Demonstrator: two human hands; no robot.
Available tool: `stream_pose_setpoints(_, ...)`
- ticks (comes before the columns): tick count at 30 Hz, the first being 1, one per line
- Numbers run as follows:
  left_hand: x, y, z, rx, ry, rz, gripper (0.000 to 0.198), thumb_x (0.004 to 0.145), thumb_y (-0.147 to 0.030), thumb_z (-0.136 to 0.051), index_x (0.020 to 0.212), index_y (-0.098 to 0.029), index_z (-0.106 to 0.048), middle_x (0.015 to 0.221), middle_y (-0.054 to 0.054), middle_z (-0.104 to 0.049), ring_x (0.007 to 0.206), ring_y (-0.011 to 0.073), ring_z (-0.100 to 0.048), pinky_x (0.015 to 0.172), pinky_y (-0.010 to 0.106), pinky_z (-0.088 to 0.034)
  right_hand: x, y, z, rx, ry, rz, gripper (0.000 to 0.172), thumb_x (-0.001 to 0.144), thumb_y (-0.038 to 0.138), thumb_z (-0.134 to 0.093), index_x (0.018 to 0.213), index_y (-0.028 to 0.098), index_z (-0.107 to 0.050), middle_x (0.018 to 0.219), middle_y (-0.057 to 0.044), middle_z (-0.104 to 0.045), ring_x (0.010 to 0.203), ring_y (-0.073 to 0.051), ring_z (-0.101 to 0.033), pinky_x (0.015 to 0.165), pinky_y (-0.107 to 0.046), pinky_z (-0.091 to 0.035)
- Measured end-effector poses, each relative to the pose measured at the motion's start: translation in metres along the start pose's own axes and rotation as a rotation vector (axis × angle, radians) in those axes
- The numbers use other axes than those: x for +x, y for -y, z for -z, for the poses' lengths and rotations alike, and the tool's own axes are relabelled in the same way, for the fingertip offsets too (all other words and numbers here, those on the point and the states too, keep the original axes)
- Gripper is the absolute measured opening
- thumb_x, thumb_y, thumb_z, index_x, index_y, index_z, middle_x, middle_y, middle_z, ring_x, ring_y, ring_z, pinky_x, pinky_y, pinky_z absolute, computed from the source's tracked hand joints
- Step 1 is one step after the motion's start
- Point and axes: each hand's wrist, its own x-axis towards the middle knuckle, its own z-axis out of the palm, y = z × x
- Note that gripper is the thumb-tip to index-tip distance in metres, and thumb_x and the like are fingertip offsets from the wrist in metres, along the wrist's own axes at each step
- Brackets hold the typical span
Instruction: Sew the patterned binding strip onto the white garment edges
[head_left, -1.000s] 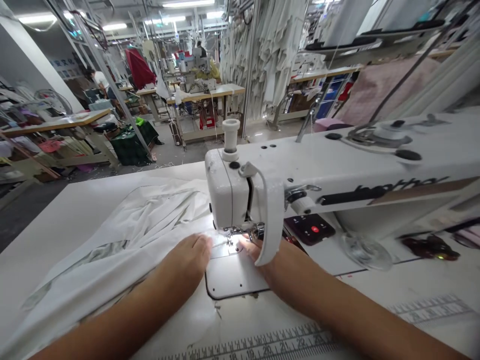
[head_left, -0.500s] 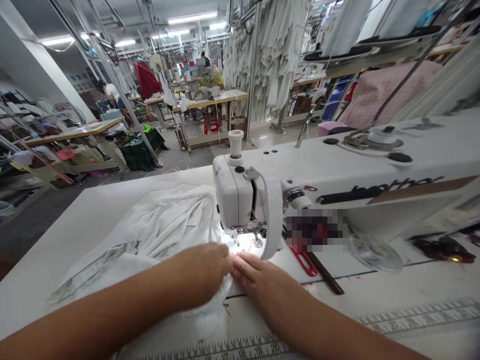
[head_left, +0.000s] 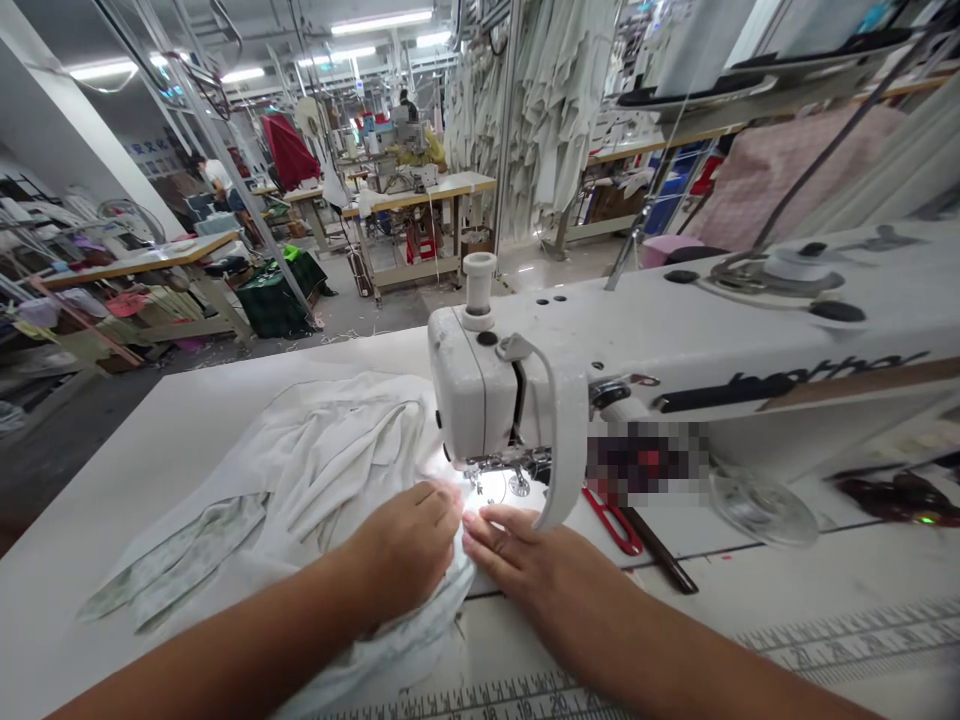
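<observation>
A white cloth garment piece (head_left: 330, 460) with a pale green patterned part lies gathered on the left of the sewing machine (head_left: 487, 390). My left hand (head_left: 412, 540) has its fingers curled closed on the cloth, just in front of the lit presser foot (head_left: 478, 482). Opposite it, my right hand (head_left: 532, 560) lies with fingers stretched out, fingertips at the cloth's edge and close to my left fingers. Its thumb is hidden. Part of the cloth hangs over my side of the table, under my left wrist.
Right of the needle area lie a red-handled tool (head_left: 615, 525), a dark rod (head_left: 664, 555) and a clear round dish (head_left: 765, 505). A printed ruler scale (head_left: 847, 640) runs along the front edge. Behind stand other sewing tables (head_left: 420, 195), hanging white garments (head_left: 555, 110) and a person (head_left: 221, 185).
My left hand has shifted slightly left and down, opening a small gap from my right fingertips. More cloth shows below my left wrist. The view has moved slightly.
</observation>
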Motion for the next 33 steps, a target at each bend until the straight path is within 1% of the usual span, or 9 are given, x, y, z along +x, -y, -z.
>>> stream_pose_setpoints(3,0.001,-0.020,-0.005,0.121,0.048,0.052,0.020,0.085,-0.006,-0.040,0.083,-0.011,-0.059,0.081,0.011,-0.060,0.085,0.0245,-0.058,0.084,0.040,-0.052,-0.005,-0.002,0.005,0.045,0.039,-0.011,0.049,0.087,0.015,-0.047,0.134,0.003,-0.051,0.128,-0.017,-0.061,0.129,-0.028,-0.046,0.110,-0.044,-0.037)
stream_pose_setpoints(9,0.009,-0.036,-0.007,0.198,0.128,0.090,0.025,0.079,-0.003,-0.036,0.073,-0.014,-0.058,0.068,0.010,-0.055,0.068,0.0248,-0.055,0.069,0.043,-0.051,-0.013,-0.012,0.003,0.135,0.018,-0.038,0.053,0.088,0.013,-0.049,0.141,0.015,-0.045,0.138,-0.010,-0.055,0.138,-0.024,-0.035,0.111,-0.045,-0.036)
stream_pose_setpoints(12,0.010,-0.035,-0.009,0.143,0.140,0.145,0.025,0.079,-0.004,-0.036,0.080,-0.012,-0.060,0.074,0.013,-0.058,0.073,0.0267,-0.057,0.072,0.046,-0.051,-0.011,-0.014,0.005,0.127,0.028,-0.042,0.048,0.090,0.012,-0.047,0.137,0.015,-0.049,0.138,-0.010,-0.055,0.138,-0.024,-0.034,0.110,-0.044,-0.037)
stream_pose_setpoints(15,0.009,-0.031,-0.011,0.092,0.070,0.178,0.025,0.079,-0.005,-0.041,0.091,-0.008,-0.062,0.088,0.017,-0.062,0.083,0.0285,-0.058,0.078,0.048,-0.052,-0.006,-0.014,0.011,0.133,-0.004,-0.038,0.040,0.090,0.009,-0.046,0.127,0.017,-0.058,0.139,-0.007,-0.054,0.135,-0.022,-0.039,0.106,-0.040,-0.041)
stream_pose_setpoints(20,0.007,-0.024,-0.013,0.018,0.011,0.195,0.032,0.080,-0.001,-0.042,0.107,-0.004,-0.059,0.107,0.020,-0.062,0.102,0.0298,-0.057,0.091,0.050,-0.050,-0.002,-0.016,0.014,0.034,-0.055,-0.015,0.051,0.086,0.004,-0.045,0.136,0.012,-0.050,0.140,-0.012,-0.052,0.125,-0.025,-0.051,0.093,-0.040,-0.050)
stream_pose_setpoints(25,0.007,-0.018,-0.018,-0.036,-0.014,0.229,0.030,0.084,-0.004,-0.042,0.109,-0.006,-0.059,0.113,0.020,-0.062,0.109,0.0296,-0.057,0.096,0.052,-0.049,-0.001,-0.014,0.012,0.030,-0.076,-0.031,0.053,0.084,0.002,-0.045,0.136,0.013,-0.051,0.141,-0.011,-0.052,0.124,-0.027,-0.051,0.093,-0.042,-0.049)
stream_pose_setpoints(27,0.009,-0.018,-0.011,-0.059,0.027,0.229,0.032,0.086,-0.005,-0.041,0.113,-0.006,-0.058,0.117,0.020,-0.061,0.115,0.0299,-0.055,0.099,0.052,-0.047,0.000,-0.012,0.012,0.054,-0.058,-0.049,0.048,0.084,0.003,-0.047,0.129,0.014,-0.056,0.140,-0.010,-0.054,0.122,-0.026,-0.052,0.094,-0.043,-0.048)
stream_pose_setpoints(30,0.002,-0.024,0.017,-0.109,0.103,0.293,0.028,0.090,-0.007,-0.039,0.110,-0.011,-0.059,0.115,0.016,-0.063,0.114,0.0268,-0.057,0.098,0.046,-0.050,0.001,-0.013,0.012,0.125,-0.053,-0.083,0.038,0.088,0.005,-0.048,0.122,0.019,-0.061,0.135,-0.006,-0.058,0.119,-0.023,-0.054,0.096,-0.040,-0.047)
stream_pose_setpoints(33,-0.031,-0.037,0.055,-0.152,0.192,0.388,0.018,0.092,-0.024,-0.050,0.106,-0.019,-0.060,0.106,0.009,-0.067,0.096,0.0224,-0.064,0.081,0.036,-0.057,0.000,-0.013,0.014,0.185,-0.139,-0.102,0.039,0.091,0.005,-0.045,0.125,0.019,-0.058,0.133,-0.006,-0.059,0.116,-0.021,-0.055,0.096,-0.040,-0.046)
